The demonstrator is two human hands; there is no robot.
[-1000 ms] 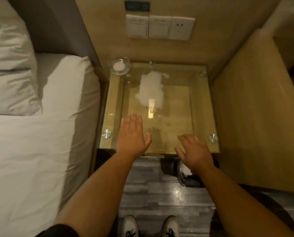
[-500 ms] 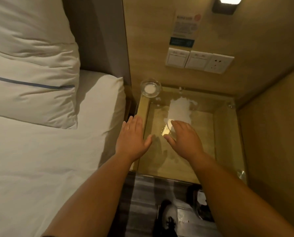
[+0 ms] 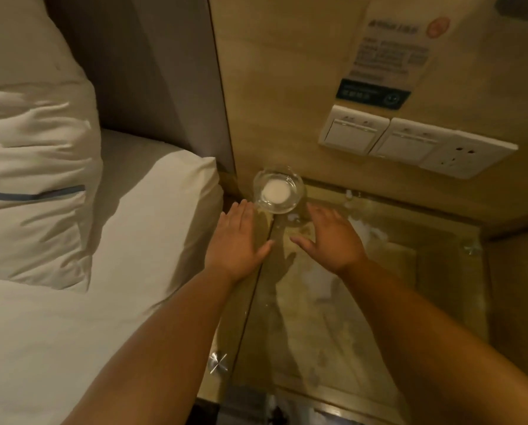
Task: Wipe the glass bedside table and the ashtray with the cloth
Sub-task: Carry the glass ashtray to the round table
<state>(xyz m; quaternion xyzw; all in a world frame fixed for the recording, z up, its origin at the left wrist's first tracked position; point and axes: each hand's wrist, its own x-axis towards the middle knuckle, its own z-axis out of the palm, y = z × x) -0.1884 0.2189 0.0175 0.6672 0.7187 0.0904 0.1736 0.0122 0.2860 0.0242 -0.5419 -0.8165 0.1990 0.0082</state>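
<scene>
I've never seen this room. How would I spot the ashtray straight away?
Find the glass bedside table between the white bed and the wooden wall. The ashtray sits at its far corner nearest the bed, just beyond the fingertips of the left hand and the right hand. It is the only round clear glass dish there, with something white in its middle.

Wall notice (image 3: pixel 393 50) text, seemingly illegible
</scene>
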